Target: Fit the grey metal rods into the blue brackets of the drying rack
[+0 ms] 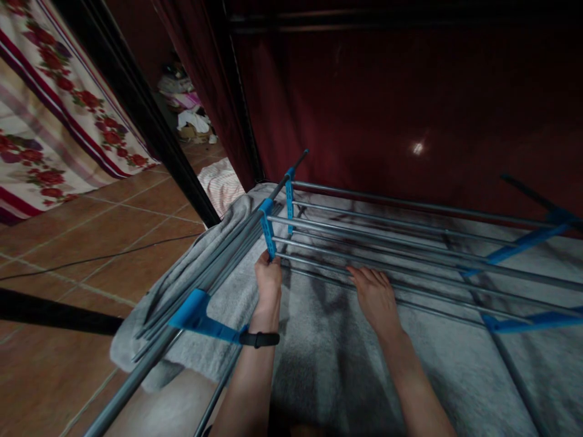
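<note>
Drying rack sat on grey blanket, in front of both hands. Its bars ran longways, left to right. Near blue clip stood almost upright at left end of bars. Left hand was nearer, grip pinching clip's bottom. Right hand touched low bars with fingertips; could not tell if grip closed around any.

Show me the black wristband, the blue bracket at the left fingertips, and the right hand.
Black wristband [260,340]: head view, outer face.
Blue bracket [268,230]: head view, middle stretch.
Right hand [375,295]: head view, its back.
</note>
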{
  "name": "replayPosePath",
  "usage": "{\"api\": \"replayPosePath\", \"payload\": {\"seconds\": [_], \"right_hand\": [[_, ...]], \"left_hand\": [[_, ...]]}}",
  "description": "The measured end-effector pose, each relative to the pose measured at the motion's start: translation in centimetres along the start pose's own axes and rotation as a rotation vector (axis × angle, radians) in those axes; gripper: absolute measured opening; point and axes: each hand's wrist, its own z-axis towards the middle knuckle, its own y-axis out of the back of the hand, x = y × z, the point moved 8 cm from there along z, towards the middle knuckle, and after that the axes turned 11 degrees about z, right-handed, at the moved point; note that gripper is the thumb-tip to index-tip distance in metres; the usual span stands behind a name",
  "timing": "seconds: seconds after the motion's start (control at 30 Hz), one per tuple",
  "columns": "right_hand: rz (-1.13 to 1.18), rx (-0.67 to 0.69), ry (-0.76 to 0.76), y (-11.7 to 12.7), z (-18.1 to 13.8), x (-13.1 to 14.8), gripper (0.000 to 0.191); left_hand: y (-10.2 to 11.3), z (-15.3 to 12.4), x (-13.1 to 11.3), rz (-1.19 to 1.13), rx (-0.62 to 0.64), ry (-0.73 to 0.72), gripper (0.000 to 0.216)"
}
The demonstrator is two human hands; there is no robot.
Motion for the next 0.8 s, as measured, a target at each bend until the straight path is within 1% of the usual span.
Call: {"api": "replayPosePath", "payload": {"seconds": [0.53, 0.6, 0.7, 0.77, 0.8], "right_hand": [[-0.006, 0.040, 0.011, -0.2, 0.3, -0.2, 0.037], [-0.011, 0.009, 0.012, 0.1, 0.1, 0.0, 0.038], [-0.002, -0.105, 0.039, 0.9, -0.7, 1.1, 0.041], [0.011, -0.166, 0.055, 1.1, -1.6, 2.1, 0.039], [0.017, -0.162, 0.060, 0.7, -2.0, 2.6, 0.037]], "left_hand": [[0.0, -0.1, 0.0, 0.014, 0.002, -0.009, 0.016], [-0.2, 0.1, 0.1, 0.003, 0.034, -0.003, 0.018], [-0.5, 0.2, 0.3, -0.049, 0.086, 0.015, 0.030], [-0.1, 0.1, 0.9, -0.126, 0.043, 0.068, 0.040], [0.4, 0.0, 1.4, -0.170, -0.006, 0.110, 0.044]]}}
